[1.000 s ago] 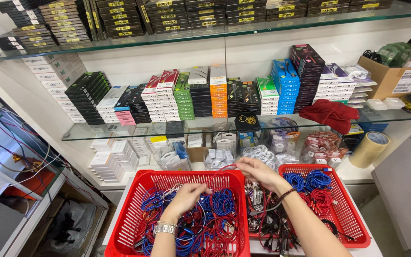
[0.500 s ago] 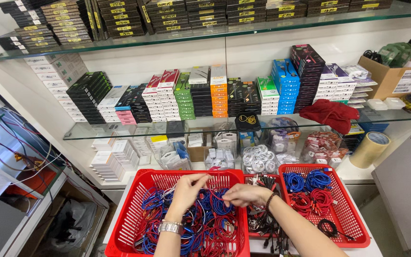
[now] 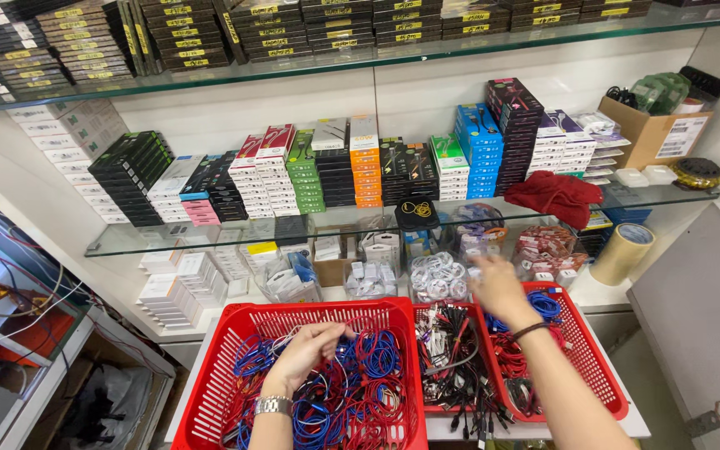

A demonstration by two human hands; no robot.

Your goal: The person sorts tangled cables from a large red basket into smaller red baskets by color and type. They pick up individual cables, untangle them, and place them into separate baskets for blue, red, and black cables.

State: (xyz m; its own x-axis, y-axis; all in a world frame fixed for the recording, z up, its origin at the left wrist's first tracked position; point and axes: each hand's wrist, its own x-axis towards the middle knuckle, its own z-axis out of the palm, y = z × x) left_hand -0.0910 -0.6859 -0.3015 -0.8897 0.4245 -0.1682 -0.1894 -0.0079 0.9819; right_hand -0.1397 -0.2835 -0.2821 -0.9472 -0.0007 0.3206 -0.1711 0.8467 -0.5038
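Cables [image 3: 352,379]: red and blue coils heaped loose in the left basket [image 3: 210,379], likely so any one can be picked by hand.
Left hand [image 3: 306,354]: down in that heap, wrist with a metal watch [image 3: 272,406]; fingers curled around a few blue and red strands, which run between them.
Right hand [image 3: 497,287]: raised above the right basket [image 3: 602,367], blurred; fingers look spread and loose, holding nothing that I can make out, though the blur leaves this unsure. A dark band sits on the wrist.
Right basket: more red and blue coils, plus dark cables [image 3: 456,354] with plugs in its left part, sorted apart from the heap by colour, it seems.
Bags [image 3: 439,275]: clear bags of white and mixed small parts behind the baskets, near at hand.
Shelves [image 3: 377,221]: glass, with boxes stacked by colour, spines outward for quick finding; a red cloth [image 3: 556,196] and tape roll [image 3: 622,252] to the right.
Hidden: basket bottoms under cables; left basket's near edge cut off; what lies beneath the right palm; left-side wires blurred behind glass.
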